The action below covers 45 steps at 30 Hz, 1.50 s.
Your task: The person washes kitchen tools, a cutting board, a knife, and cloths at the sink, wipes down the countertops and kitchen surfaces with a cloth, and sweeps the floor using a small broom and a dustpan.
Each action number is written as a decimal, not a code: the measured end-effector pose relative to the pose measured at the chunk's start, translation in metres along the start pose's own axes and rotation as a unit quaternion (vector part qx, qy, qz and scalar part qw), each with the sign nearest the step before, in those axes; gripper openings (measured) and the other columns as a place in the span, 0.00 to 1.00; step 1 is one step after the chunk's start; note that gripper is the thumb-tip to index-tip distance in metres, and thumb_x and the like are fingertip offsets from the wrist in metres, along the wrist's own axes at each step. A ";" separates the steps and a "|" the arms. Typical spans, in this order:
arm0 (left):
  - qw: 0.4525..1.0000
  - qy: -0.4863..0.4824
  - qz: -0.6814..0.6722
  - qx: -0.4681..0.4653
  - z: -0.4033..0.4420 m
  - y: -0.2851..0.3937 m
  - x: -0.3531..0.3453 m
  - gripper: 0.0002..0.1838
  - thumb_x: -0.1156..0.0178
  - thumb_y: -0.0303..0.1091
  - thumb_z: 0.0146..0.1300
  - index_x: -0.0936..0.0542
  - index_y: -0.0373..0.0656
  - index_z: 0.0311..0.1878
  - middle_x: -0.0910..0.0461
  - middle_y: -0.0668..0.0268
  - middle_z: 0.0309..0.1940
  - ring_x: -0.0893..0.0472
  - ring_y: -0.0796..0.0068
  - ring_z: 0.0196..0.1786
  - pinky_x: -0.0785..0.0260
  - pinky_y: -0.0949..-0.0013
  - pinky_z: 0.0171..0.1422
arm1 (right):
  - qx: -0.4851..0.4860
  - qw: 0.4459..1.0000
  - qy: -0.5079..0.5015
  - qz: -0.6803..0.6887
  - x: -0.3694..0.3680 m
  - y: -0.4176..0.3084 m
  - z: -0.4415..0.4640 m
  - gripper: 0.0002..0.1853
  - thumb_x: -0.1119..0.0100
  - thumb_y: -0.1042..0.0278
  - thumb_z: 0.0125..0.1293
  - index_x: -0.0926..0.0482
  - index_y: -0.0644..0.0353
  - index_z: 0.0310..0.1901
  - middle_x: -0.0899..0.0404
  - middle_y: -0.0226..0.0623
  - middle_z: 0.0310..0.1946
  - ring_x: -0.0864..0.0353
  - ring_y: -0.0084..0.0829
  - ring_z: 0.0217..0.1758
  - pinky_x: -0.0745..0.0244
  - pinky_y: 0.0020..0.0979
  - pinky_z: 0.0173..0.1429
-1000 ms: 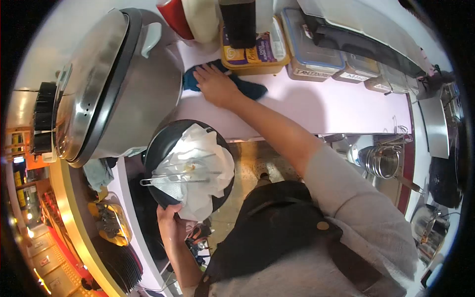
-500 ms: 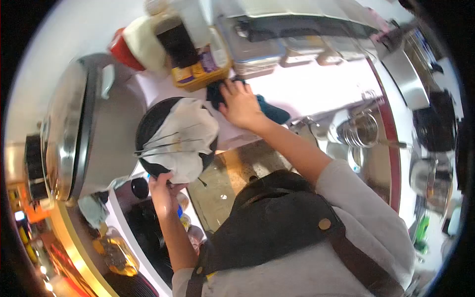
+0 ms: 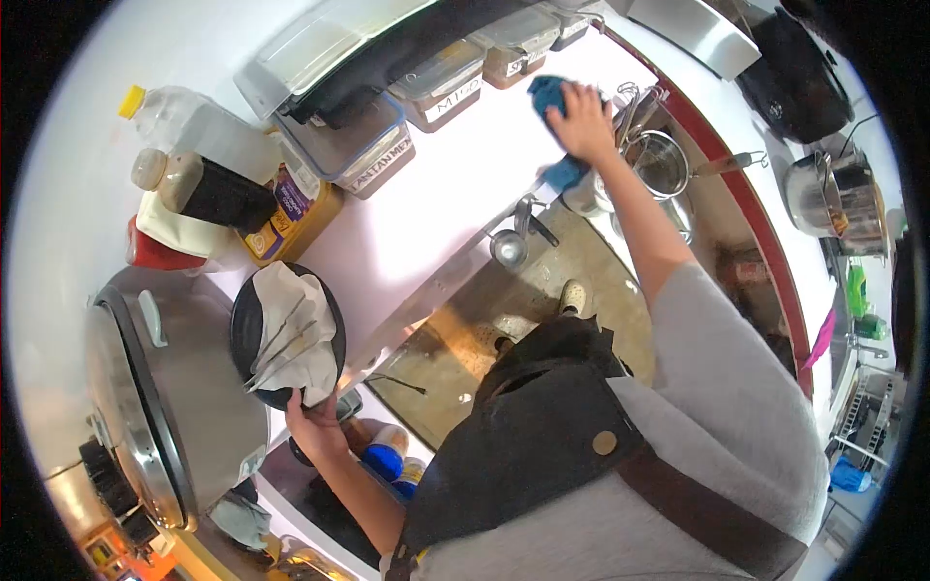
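Observation:
My left hand (image 3: 316,426) grips the near rim of a round black bowl (image 3: 246,324). A crumpled white cloth or paper towel (image 3: 312,366) lines it, and thin metal utensils (image 3: 279,351) lie on top; their exact kind is hard to make out. Over on the far part of the white counter (image 3: 465,160), my right hand (image 3: 583,124) presses on a teal cloth (image 3: 548,95), fingers bent over it. One end of the cloth trails toward the counter's front edge.
Labelled plastic tubs (image 3: 448,97) line the counter's back. Bottles (image 3: 218,189) and a yellow tub (image 3: 295,218) stand at the left, above a large steel cooker (image 3: 199,368). Ladles (image 3: 509,249) and a strainer (image 3: 659,165) hang along the front edge.
My right hand has slid the teal cloth rightward along the counter, away from the yellow tub. My left hand still holds the bowl beside the cooker. The view has turned and shifted right.

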State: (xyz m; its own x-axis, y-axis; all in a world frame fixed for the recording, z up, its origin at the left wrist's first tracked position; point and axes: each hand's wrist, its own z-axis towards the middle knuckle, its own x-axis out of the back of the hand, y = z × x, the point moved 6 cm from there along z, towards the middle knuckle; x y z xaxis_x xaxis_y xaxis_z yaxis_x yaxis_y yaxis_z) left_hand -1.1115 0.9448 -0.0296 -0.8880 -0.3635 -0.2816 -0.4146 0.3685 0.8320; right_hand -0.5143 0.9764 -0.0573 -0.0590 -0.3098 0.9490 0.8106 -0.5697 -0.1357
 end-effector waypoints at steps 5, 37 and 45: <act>0.997 -0.044 0.033 0.057 -0.016 0.002 -0.002 0.34 0.49 0.57 0.60 0.41 0.46 0.62 0.35 0.52 0.56 0.28 0.50 0.54 0.30 0.58 0.54 | -0.071 0.996 -0.011 -0.044 -0.014 -0.029 0.022 0.33 0.65 0.51 0.62 0.46 0.61 0.65 0.50 0.47 0.67 0.56 0.50 0.71 0.63 0.55 0.69; 0.797 -0.583 0.083 -0.131 -0.426 -0.214 -0.556 0.21 0.47 0.34 0.63 0.36 0.35 0.56 0.27 0.61 0.45 0.27 0.74 0.47 0.36 0.73 0.53 | -0.115 0.768 0.054 0.628 0.285 0.336 -0.242 0.26 0.55 0.74 0.54 0.33 0.61 0.58 0.35 0.39 0.59 0.37 0.33 0.62 0.41 0.33 0.63; 0.557 -0.440 0.449 -0.543 -0.419 -0.402 -0.710 0.34 0.44 0.38 0.56 0.43 0.34 0.63 0.44 0.46 0.62 0.41 0.45 0.64 0.47 0.50 0.65 | -0.393 0.659 0.142 0.625 0.278 0.476 -0.312 0.17 0.52 0.71 0.60 0.29 0.58 0.52 0.29 0.38 0.50 0.29 0.28 0.51 0.35 0.29 0.54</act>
State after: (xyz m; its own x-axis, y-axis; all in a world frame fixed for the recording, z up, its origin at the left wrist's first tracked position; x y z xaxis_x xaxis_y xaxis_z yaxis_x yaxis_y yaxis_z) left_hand -0.2309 0.6963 0.0367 -0.5925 0.2865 0.7529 0.2160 -0.8439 0.4911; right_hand -0.3266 0.3811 0.0533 0.1712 -0.9779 -0.1201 -0.2166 0.0816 -0.9728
